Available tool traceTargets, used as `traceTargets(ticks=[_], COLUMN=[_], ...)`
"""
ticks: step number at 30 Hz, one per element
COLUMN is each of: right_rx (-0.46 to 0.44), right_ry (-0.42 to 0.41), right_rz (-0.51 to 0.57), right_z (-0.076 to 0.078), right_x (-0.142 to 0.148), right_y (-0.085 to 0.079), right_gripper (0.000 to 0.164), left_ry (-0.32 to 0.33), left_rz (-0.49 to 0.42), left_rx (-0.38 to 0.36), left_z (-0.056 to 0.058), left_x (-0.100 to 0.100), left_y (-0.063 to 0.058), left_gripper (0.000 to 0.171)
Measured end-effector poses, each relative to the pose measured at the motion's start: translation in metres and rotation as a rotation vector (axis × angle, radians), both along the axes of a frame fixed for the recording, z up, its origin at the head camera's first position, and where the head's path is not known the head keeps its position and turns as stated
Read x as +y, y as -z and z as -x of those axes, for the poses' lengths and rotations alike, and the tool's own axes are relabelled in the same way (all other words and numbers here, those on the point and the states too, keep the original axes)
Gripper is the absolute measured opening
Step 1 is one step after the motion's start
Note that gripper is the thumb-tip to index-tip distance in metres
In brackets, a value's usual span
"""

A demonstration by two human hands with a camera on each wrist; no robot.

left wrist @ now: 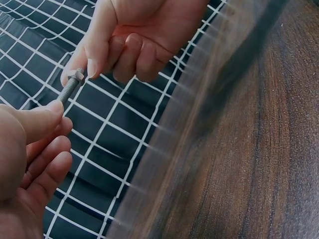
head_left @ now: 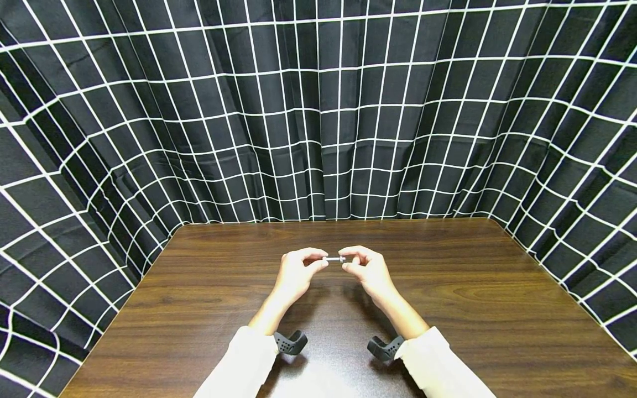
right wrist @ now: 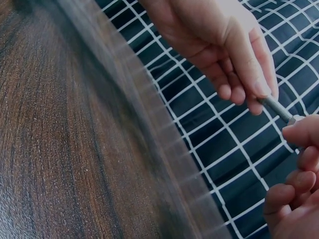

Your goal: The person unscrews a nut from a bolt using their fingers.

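A grey metal bolt (head_left: 333,259) is held level above the table, its threaded shank spanning the gap between the two hands. My left hand (head_left: 294,272) pinches one end between thumb and fingertip, hiding that end. Near the other end sits a hex nut (left wrist: 76,75), seen clearly in the left wrist view. My right hand (head_left: 370,272) has its thumb and index finger on either side of this nut, pinching it at the fingertips. In the right wrist view the bare shank (right wrist: 278,108) shows between both hands. The other fingers of the right hand are curled loosely.
Below the hands lies a brown wood-grain table (head_left: 224,282). A black curtain (head_left: 328,121) with white grid lines surrounds its back and sides. Dark straps (head_left: 291,342) sit at both wrists, beside white sleeves (head_left: 244,362).
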State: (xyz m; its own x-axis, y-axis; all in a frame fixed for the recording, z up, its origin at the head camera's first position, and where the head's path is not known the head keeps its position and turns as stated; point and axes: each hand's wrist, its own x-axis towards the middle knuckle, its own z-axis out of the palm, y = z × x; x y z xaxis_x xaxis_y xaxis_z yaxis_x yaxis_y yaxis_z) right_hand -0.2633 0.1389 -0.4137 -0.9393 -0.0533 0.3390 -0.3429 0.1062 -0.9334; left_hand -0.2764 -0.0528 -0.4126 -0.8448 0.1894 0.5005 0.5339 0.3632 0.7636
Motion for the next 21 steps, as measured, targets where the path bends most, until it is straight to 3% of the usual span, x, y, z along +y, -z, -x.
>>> traceTargets(ticks=[7,15,21], right_rx=[0.018,-0.113,-0.157], right_ry=[-0.034,0.018,0.073], right_rz=[-0.033,-0.001,-0.047], right_z=[-0.017,-0.001,0.0], right_x=[-0.003,0.0,0.0], right_y=[-0.023,0.001,0.004], right_gripper=[0.03,0.025,0.036], left_ry=[0.002,0.013,0.021], left_rz=[0.013,0.025,0.04], left_rx=[-0.006,0.015,0.025], left_z=[0.0,-0.001,-0.002], left_x=[0.0,0.0,0.001], left_y=[0.0,0.0,0.0], left_gripper=[0.013,0.013,0.013])
